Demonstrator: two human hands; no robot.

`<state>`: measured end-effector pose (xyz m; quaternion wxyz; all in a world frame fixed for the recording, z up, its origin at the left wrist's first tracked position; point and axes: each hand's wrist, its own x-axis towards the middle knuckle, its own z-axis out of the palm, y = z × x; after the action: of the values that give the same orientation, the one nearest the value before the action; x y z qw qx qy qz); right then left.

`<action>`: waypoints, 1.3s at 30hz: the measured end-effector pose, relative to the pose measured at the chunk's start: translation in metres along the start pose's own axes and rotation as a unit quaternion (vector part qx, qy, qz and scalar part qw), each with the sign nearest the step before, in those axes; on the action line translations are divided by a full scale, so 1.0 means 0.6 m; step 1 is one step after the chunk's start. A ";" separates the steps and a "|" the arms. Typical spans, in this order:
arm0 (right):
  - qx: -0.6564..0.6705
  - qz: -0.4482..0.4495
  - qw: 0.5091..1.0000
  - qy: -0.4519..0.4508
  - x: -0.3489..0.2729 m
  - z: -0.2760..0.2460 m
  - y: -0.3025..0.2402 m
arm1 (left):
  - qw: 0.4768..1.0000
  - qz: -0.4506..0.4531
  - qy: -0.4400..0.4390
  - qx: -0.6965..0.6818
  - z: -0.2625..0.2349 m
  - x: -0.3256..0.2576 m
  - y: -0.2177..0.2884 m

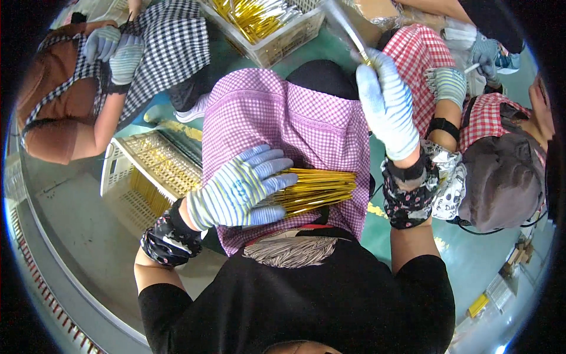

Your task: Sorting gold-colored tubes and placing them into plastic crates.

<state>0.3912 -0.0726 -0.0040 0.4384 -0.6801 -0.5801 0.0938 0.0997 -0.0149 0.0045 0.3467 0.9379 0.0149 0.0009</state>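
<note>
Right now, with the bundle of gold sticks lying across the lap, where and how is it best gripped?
Probably at the left end, where the gloved left hand already lies over the bundle of gold sticks. The sticks lie level, running left to right on the checked apron, so fingers coming from above can wrap across them; the right end fans loose.

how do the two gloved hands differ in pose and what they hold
The left hand lies low on the lap, fingers spread flat over a bundle of gold sticks on the pink checked apron. The right hand is raised higher, closed in a fist round a thin clear sleeve that points up and away. The left presses a whole bundle; the right grips a single item. Both wear striped knit gloves and dark patterned sleeve covers.
</note>
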 end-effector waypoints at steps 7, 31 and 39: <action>-0.158 -0.060 0.976 -0.140 -0.045 0.048 -0.032 | 0.946 -0.121 0.232 0.192 -0.043 -0.030 -0.053; -0.113 -0.107 0.969 -0.189 -0.022 0.051 -0.070 | 0.897 -0.071 0.312 0.304 -0.085 0.008 -0.051; -0.029 -0.059 0.936 -0.344 -0.024 0.050 -0.083 | 0.914 0.030 0.141 0.380 -0.077 0.042 -0.063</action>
<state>0.3323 -0.0736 0.0078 0.1963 -0.5833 -0.7370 0.2793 0.1235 0.0448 0.0150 -0.0421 0.9889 0.0348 0.1379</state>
